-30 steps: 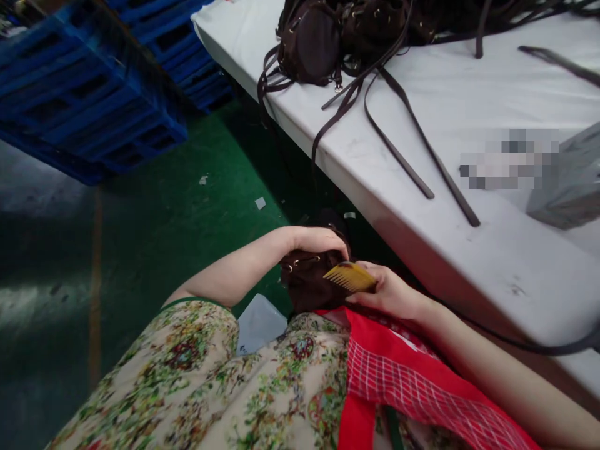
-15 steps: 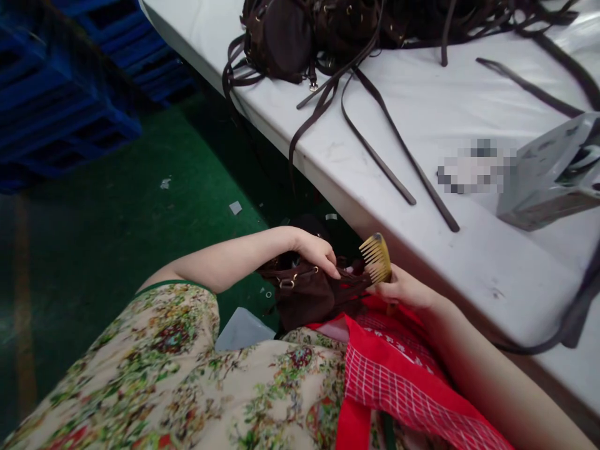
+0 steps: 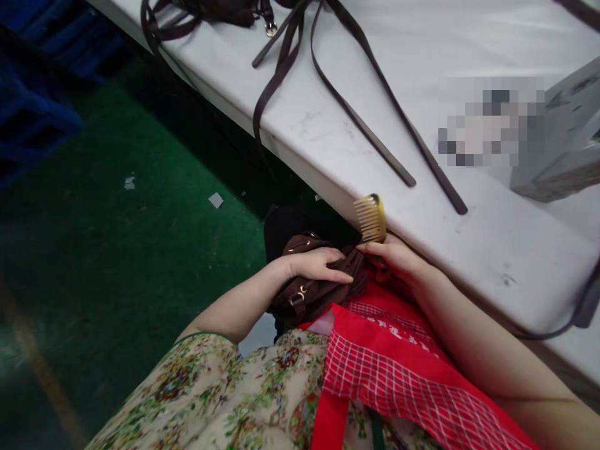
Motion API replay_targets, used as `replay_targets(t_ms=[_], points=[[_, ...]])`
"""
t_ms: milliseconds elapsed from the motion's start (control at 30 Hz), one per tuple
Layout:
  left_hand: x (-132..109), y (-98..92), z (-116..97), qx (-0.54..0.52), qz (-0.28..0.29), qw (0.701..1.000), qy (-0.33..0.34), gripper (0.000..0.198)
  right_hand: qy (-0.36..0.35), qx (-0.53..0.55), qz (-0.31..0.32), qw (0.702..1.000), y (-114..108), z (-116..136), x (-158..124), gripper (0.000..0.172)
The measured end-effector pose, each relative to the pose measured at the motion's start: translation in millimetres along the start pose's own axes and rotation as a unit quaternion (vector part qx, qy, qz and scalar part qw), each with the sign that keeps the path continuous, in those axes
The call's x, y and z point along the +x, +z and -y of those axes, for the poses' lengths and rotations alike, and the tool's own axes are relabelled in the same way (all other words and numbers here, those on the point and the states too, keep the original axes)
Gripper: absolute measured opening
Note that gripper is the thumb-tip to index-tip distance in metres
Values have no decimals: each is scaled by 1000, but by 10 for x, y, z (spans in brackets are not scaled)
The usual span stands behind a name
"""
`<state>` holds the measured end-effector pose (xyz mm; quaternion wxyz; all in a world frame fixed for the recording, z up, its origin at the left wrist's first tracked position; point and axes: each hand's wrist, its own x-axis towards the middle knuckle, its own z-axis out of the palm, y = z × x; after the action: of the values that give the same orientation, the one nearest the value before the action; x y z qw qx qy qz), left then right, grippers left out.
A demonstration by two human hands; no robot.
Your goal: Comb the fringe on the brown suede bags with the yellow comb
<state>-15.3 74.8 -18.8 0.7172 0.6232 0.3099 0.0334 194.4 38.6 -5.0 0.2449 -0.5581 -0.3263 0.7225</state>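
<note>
A dark brown handbag (image 3: 315, 299) with gold-coloured rings lies in my lap, bunched toward its right side. My left hand (image 3: 321, 264) lies across the top of the bag and grips it, thumb stretched toward the gathered brown material. In my right hand (image 3: 398, 256) is a yellowish wide-toothed comb (image 3: 373, 220). Its teeth point left, and it stands up above my fingers. My right thumb and fingertips meet the edge of the bag's gathered part; what else they pinch there is hidden.
The white table (image 3: 309, 131) runs along my right, its edge close to my right forearm. Dark straps (image 3: 389, 112) lie on it, beside a plastic bag (image 3: 557, 144) and a blurred-out patch. Blue pallets (image 3: 37, 112) stand on the green floor (image 3: 122, 250) at left.
My left hand has moved from the strands onto the top of the bag, now flatter over it. The comb and my right hand sit slightly higher. The view has shifted.
</note>
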Motion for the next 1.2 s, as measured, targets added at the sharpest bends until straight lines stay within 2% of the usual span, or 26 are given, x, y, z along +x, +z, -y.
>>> replay_targets(t_ms=[67, 100, 233, 300, 400, 500, 600, 733, 800, 833, 867, 933, 1000, 1033, 1100, 1200], points=[[-67, 11, 3, 4, 38, 998, -52, 38, -15, 10, 0, 1000, 72, 42, 40, 30], [-133, 30, -7, -2, 34, 997, -71, 43, -21, 16, 0, 1000, 109, 70, 50, 30], [-549, 168, -94, -112, -98, 981, -120, 49, -24, 43, 11, 999, 228, 148, 58, 33], [-734, 229, -105, -169, -167, 966, -107, 48, -10, 56, 27, 998, 262, 143, 70, 39], [-858, 245, -38, -226, -218, 947, -67, 44, 31, 75, 93, 992, 307, 110, 92, 47], [-828, 195, 44, -250, -223, 941, -37, 39, 48, 64, 163, 983, 376, 80, 72, 44], [-750, 151, 56, -268, -195, 943, -27, 34, 32, 31, 189, 981, 471, 41, 13, 34], [-688, 135, 1, -293, -143, 945, -19, 35, 9, -26, 121, 992, 571, -57, -31, 25], [-673, 148, -27, -255, -119, 959, -19, 35, -46, -99, 45, 993, 575, -109, -25, 17], [-666, 161, -35, -224, -112, 968, -21, 34, -81, -159, -5, 984, 560, -133, -16, 14], [-659, 177, -39, -194, -106, 975, -22, 34, -110, -229, -62, 965, 531, -155, -5, 12], [-644, 218, -32, -154, -109, 982, -10, 37, -133, -364, -165, 907, 443, -200, 19, 12], [-634, 254, -9, -148, -141, 979, 20, 40, -116, -439, -210, 866, 340, -235, 32, 15], [-629, 266, 5, -150, -166, 974, 34, 40, -108, -447, -212, 862, 294, -242, 28, 18], [-620, 275, 26, -158, -221, 961, 53, 41, -114, -415, -196, 881, 235, -214, -10, 20], [-598, 247, 13, -168, -268, 946, 72, 41, -185, -283, -204, 919, 235, -39, -143, 26]])
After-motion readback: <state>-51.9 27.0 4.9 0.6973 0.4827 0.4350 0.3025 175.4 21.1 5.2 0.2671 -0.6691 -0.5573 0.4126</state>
